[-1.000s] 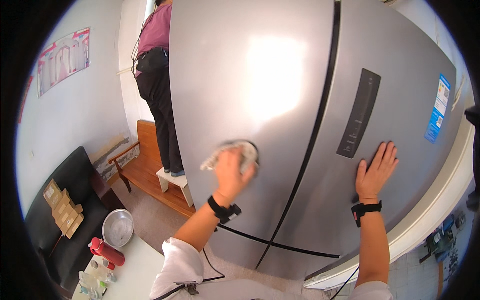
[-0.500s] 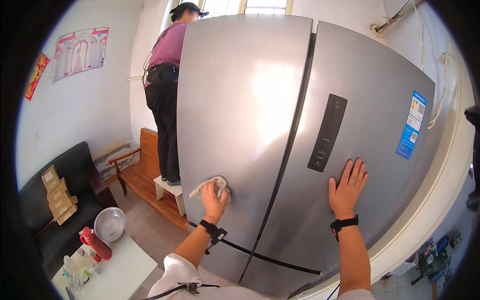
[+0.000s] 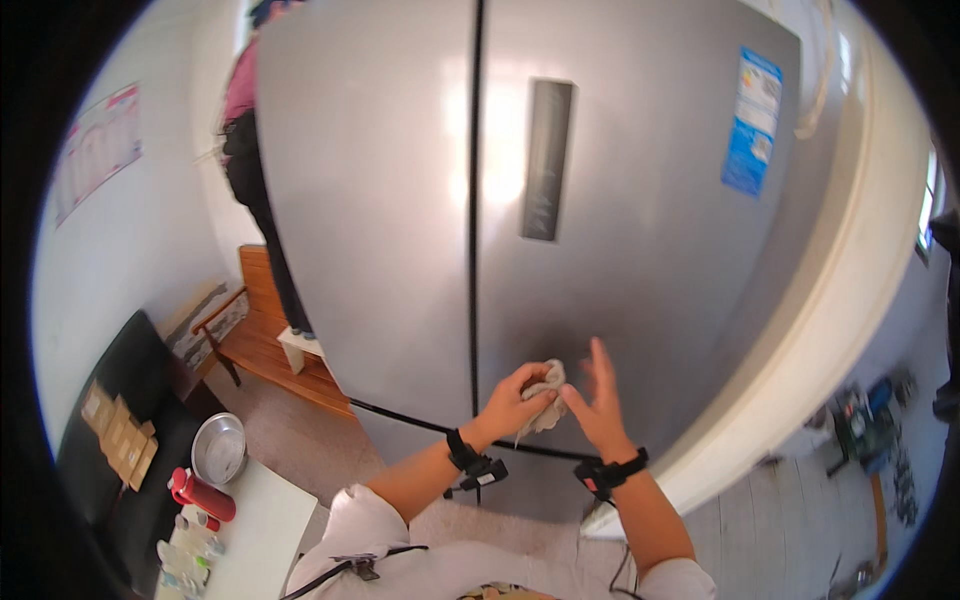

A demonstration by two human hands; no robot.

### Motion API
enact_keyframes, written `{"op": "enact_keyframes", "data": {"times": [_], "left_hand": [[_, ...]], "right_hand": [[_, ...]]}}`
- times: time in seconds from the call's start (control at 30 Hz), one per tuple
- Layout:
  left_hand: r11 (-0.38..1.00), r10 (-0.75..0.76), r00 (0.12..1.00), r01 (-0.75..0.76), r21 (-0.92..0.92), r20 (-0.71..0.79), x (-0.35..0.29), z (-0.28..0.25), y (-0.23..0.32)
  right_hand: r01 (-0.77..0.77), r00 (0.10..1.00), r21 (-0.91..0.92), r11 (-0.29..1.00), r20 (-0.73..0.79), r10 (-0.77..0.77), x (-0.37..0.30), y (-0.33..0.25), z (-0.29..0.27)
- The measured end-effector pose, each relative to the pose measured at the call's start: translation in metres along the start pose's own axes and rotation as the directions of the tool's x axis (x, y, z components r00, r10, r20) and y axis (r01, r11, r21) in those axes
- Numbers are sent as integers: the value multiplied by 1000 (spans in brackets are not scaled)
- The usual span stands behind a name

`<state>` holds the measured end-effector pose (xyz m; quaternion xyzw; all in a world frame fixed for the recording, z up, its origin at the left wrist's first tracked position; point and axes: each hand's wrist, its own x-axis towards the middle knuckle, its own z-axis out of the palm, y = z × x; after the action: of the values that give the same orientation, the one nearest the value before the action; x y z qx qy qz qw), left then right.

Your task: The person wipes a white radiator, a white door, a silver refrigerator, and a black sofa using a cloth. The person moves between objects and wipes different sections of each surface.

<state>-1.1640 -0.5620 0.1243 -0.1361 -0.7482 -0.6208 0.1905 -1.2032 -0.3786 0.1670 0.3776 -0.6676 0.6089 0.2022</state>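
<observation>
My left hand (image 3: 515,400) grips a crumpled beige cloth (image 3: 543,398) in front of the lower part of a tall silver refrigerator (image 3: 370,200). Close beside the cloth is my right hand (image 3: 597,400), its fingers apart and slightly blurred; its thumb is near or against the cloth, I cannot tell which. The refrigerator's doors are closed, with a dark control panel (image 3: 548,160) and a blue-and-white label (image 3: 753,120) on the right door. Black bands (image 3: 470,455) are strapped round both my wrists.
At the left, a person (image 3: 255,170) stands on a small stool (image 3: 298,345) by a wooden bench (image 3: 265,330). A white table (image 3: 265,520) holds a red thermos (image 3: 205,495), a metal basin (image 3: 218,448) and several bottles. Cardboard boxes (image 3: 118,435) lie on a black sofa (image 3: 145,345). A pale door frame (image 3: 800,330) curves along the right.
My left hand has carried the cloth rightward from the left door to the right one. My right hand has come off the door towards it. The view has turned right and down.
</observation>
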Motion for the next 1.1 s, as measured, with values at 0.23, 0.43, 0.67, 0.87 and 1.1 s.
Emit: {"op": "enact_keyframes", "data": {"times": [0.23, 0.43, 0.67, 0.87, 1.1], "left_hand": [[691, 497, 782, -619, 374, 376, 24, 15, 80], [240, 810, 584, -252, 937, -51, 92, -107, 64], [44, 821, 568, -169, 985, 61, 124, -152, 3], [36, 824, 563, -170, 985, 67, 125, -155, -3], [58, 782, 621, -150, 987, 48, 120, -158, 1]], "right_hand": [[-356, 891, 220, 908, -213, 401, -36, 4, -40], [126, 709, -428, 895, -593, -383, 48, 4, -130], [63, 832, -863, 502, -232, -504, 62, 72, -78], [-13, 944, -851, 525, -184, -275, -53, 160, 7], [-150, 963, -751, 643, -258, -78, -104, 180, 37]]}}
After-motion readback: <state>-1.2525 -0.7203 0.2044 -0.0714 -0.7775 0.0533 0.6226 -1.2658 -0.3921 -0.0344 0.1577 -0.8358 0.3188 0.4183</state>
